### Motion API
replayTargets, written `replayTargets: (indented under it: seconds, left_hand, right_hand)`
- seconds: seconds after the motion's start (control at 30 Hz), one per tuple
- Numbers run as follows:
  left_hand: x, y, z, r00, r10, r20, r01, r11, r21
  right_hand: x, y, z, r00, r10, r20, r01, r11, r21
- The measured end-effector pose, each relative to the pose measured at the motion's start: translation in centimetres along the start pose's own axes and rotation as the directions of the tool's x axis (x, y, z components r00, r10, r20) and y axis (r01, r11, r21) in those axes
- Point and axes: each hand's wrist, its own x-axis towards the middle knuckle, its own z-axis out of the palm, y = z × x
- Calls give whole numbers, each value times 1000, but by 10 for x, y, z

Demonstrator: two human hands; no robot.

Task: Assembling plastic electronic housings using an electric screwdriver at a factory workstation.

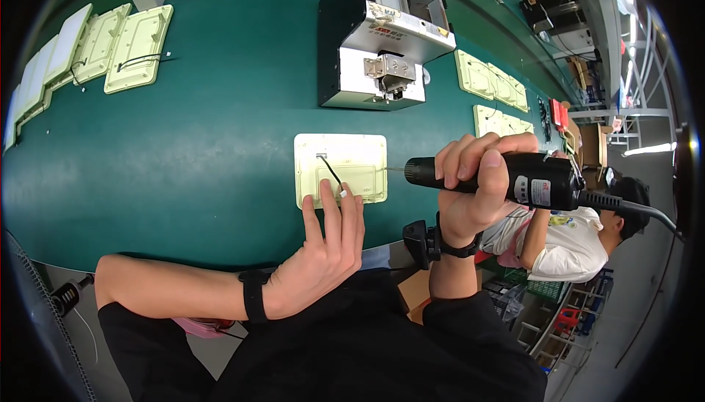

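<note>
On the green table in front of me lies a pale yellow-green plastic panel (307, 174), with a short black cable (332, 171) ending in a white connector. My left hand (327, 237) rests flat on the panel's near edge, fingers stretched out beside the connector. A black corded electric screwdriver (525, 178) is gripped in my right hand (481, 174). It is held level, and its thin bit points left to the panel's right edge; I cannot tell whether the tip touches it. Each wrist wears a black strap.
Beyond the panel stands a black and silver machine (389, 42), possibly a screw feeder. Similar panels (139, 46) lie at the far left, several more (488, 79) at the right. A person in a white shirt (569, 244) sits to my right. The screwdriver's grey cord (653, 211) trails right.
</note>
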Motion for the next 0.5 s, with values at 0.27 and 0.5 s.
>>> replayTargets:
  seconds: [0.27, 0.5]
  left_hand:
    - [2, -2, 9, 998, 22, -56, -22, 1000, -10]
    - [0, 0, 11, 999, 17, -43, -18, 1000, -7]
  right_hand:
    - [66, -26, 27, 963, -267, 45, 253, 947, 200]
    - [86, -9, 49, 983, -179, -33, 178, 983, -39]
